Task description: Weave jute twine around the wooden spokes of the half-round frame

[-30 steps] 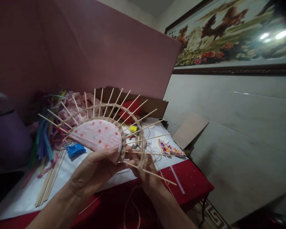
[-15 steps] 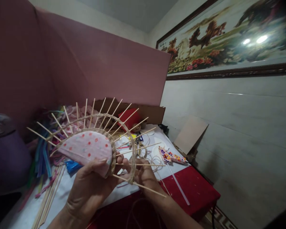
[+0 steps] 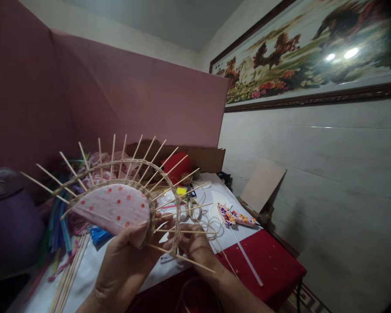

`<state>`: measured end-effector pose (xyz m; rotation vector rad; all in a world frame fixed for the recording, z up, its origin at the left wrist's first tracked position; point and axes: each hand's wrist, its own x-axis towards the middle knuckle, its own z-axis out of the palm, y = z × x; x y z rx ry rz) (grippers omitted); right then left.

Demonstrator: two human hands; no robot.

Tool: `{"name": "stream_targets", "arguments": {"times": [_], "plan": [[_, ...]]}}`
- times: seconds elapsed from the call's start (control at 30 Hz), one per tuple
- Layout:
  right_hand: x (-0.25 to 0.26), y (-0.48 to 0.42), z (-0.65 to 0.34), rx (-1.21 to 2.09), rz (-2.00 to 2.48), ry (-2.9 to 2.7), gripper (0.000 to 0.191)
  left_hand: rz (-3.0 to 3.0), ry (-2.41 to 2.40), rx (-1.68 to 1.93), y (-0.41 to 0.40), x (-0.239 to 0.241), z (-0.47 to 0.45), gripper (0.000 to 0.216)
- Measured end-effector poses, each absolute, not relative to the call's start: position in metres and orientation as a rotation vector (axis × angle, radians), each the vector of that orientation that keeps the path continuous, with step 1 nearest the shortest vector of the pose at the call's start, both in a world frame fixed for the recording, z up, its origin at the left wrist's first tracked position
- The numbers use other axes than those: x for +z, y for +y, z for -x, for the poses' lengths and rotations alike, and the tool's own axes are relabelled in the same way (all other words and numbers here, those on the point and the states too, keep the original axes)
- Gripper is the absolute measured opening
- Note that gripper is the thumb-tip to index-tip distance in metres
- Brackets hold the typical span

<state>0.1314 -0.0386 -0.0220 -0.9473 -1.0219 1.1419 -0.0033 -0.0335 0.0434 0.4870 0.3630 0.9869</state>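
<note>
A half-round woven piece has a pink dotted fabric centre (image 3: pixel 112 206), thin wooden sticks fanning outward and two bands of jute twine (image 3: pixel 177 204) woven through them. My left hand (image 3: pixel 127 256) grips it at the lower right of the fabric, thumb on the front and fingers behind. Closed at the right end of the outer band is my right hand (image 3: pixel 197 245), its fingertips at the twine beside the lowest sticks (image 3: pixel 195 263). The twine and sticks partly hide those fingertips.
Loose wooden sticks (image 3: pixel 68 278) and a blue packet (image 3: pixel 100 234) lie on the left of the table. Scissors (image 3: pixel 190 206) and loose string are behind my right hand. A flowered pinwheel (image 3: pixel 230 215) rests on the right, near the red cloth (image 3: pixel 263 252). A purple container (image 3: pixel 9 217) stands far left.
The woven piece and both hands have shifted slightly left in view, and the camera view has tilted a little. Both hands keep their places on the piece.
</note>
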Motion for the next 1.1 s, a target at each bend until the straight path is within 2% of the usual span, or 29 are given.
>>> {"name": "stream_targets", "arguments": {"times": [0.3, 0.63, 0.9, 1.1], "plan": [[-0.039, -0.033, -0.135, 1.073, 1.035, -1.041, 0.042, -0.504, 0.374, 0.954, -0.031, 0.041, 0.004, 0.024], [-0.022, -0.038, -0.149, 0.937, 1.181, -1.052, 0.038, -0.517, 0.404, 1.032, -0.032, 0.045, 0.003, 0.025], [0.004, -0.055, -0.181, 0.402, 1.347, -1.285, 0.022, -0.603, 0.450, 1.011, -0.033, 0.047, 0.004, 0.025], [0.018, -0.053, -0.215, 0.130, 1.397, -1.372, 0.016, -0.605, 0.443, 1.029, -0.023, 0.039, 0.008, 0.019]]}}
